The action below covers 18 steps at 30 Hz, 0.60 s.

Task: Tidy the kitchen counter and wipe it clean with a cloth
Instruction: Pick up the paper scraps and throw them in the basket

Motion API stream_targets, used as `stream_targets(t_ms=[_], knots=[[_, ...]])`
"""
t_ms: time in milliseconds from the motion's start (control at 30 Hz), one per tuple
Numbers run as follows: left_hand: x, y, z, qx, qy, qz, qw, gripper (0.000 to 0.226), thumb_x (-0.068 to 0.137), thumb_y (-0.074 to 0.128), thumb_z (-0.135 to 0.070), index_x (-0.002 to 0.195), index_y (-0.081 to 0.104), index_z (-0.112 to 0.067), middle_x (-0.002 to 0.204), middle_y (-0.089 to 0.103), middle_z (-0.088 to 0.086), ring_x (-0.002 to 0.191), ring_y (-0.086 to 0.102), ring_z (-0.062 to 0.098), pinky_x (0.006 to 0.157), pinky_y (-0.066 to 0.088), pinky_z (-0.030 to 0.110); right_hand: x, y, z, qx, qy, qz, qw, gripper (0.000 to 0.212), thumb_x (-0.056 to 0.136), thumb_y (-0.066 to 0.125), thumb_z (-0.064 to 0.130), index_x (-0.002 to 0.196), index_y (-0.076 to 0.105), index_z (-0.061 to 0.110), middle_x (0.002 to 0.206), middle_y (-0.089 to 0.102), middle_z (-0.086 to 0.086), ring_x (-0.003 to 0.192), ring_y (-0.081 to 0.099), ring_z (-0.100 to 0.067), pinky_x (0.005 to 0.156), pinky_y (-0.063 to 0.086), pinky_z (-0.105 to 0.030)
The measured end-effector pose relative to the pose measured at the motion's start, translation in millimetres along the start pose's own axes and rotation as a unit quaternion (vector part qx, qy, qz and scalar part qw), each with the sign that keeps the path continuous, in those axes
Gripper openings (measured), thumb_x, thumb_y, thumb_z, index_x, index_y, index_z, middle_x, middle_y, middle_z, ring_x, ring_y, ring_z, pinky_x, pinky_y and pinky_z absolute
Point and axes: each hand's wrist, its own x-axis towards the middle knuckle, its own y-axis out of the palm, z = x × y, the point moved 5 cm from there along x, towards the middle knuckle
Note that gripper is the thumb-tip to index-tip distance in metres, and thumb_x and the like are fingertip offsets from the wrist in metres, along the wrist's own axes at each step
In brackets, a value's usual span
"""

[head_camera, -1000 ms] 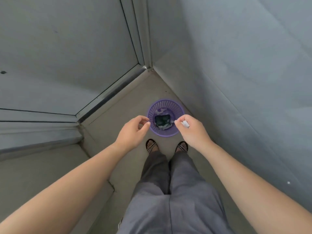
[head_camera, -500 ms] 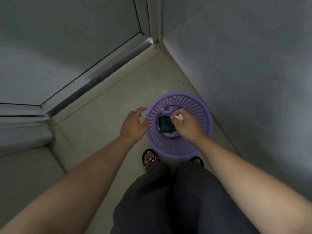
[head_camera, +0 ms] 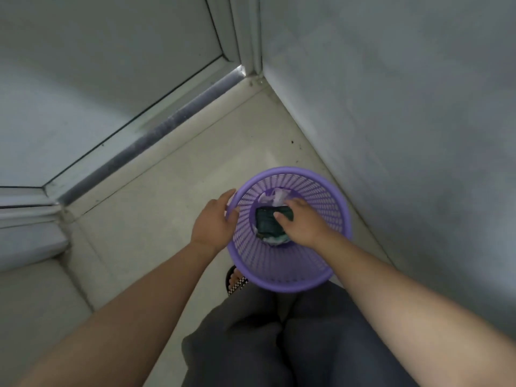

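A purple mesh waste basket (head_camera: 290, 275) stands on the floor in the corner, in front of my feet. Inside lie a dark green packet (head_camera: 266, 223) and crumpled white and pale purple scraps (head_camera: 275, 196). My left hand (head_camera: 213, 223) grips the basket's left rim, thumb inside and fingers outside. My right hand (head_camera: 300, 222) reaches down into the basket's mouth, just above the packet, palm down with its fingers spread. Nothing shows in that hand.
A grey wall (head_camera: 405, 121) rises close on the right. A closed door with a metal threshold (head_camera: 156, 135) runs along the back left. A low step (head_camera: 30, 247) lies at the left. My sandalled left foot (head_camera: 236, 280) touches the basket's near side.
I have bent lower, so the basket looks much larger. My left hand moved onto the rim. My right hand went down into the basket, and the small white scrap it pinched is gone from it.
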Motion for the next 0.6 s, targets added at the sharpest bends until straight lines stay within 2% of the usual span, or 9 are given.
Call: stream_targets(t_ms=[133,233,367,433,533,600], knots=[[-35,-51,-32,-0.002,-0.032,-0.003,0.999,0.049,0.092,0.05,-0.034,0.138,0.041,-0.02,0.123,0.056,0.013,0.109,0.055,0.027,0.087,0.041,0.03,-67,-38,20,0.013,-0.012,-0.059,0.998,0.045,0.093,0.046,0.038,0.125,0.05,0.007,0.13,0.052,-0.015,0.122,0.042,-0.031,0.101,0.035,-0.035],[-80,-106,-71,-0.012,-0.016,0.005,1.0,0.044,0.091,0.051,-0.031,0.133,0.047,-0.018,0.121,0.058,0.009,0.109,0.055,0.023,0.085,0.037,0.024,-131,-69,45,0.041,-0.015,-0.07,0.997,0.044,0.093,0.045,0.04,0.123,0.053,0.009,0.128,0.054,-0.013,0.119,0.045,-0.03,0.097,0.036,-0.034],[-158,-188,-130,0.003,0.039,0.022,0.999,0.039,0.091,0.052,-0.031,0.127,0.052,-0.016,0.12,0.059,0.008,0.108,0.056,0.02,0.088,0.041,0.026,-227,-110,94,0.074,-0.025,-0.065,0.995,0.047,0.09,0.044,0.05,0.126,0.05,0.02,0.13,0.052,-0.002,0.115,0.05,-0.021,0.09,0.039,-0.029],[-195,-230,-155,0.003,0.038,0.02,0.999,0.038,0.091,0.052,-0.034,0.125,0.054,-0.018,0.118,0.06,0.005,0.108,0.056,0.02,0.09,0.043,0.029,-277,-134,127,0.096,-0.049,-0.062,0.992,0.047,0.087,0.045,0.053,0.124,0.05,0.025,0.126,0.052,0.005,0.109,0.051,-0.013,0.086,0.039,-0.027],[-247,-289,-188,-0.029,0.038,-0.009,0.999,0.03,0.09,0.054,-0.034,0.116,0.059,-0.02,0.107,0.063,-0.002,0.097,0.058,0.014,0.085,0.041,0.022,-350,-171,179,0.109,-0.117,-0.096,0.982,0.042,0.085,0.051,0.049,0.119,0.054,0.025,0.111,0.052,0.013,0.105,0.05,-0.007,0.084,0.035,-0.022],[-281,-321,-205,-0.064,0.035,-0.021,0.997,0.023,0.089,0.054,-0.035,0.109,0.061,-0.024,0.099,0.063,-0.01,0.086,0.057,0.002,0.079,0.04,0.011,-396,-189,207,0.12,-0.149,-0.107,0.976,0.04,0.085,0.051,0.048,0.117,0.054,0.026,0.107,0.051,0.017,0.102,0.05,-0.003,0.083,0.035,-0.02]])
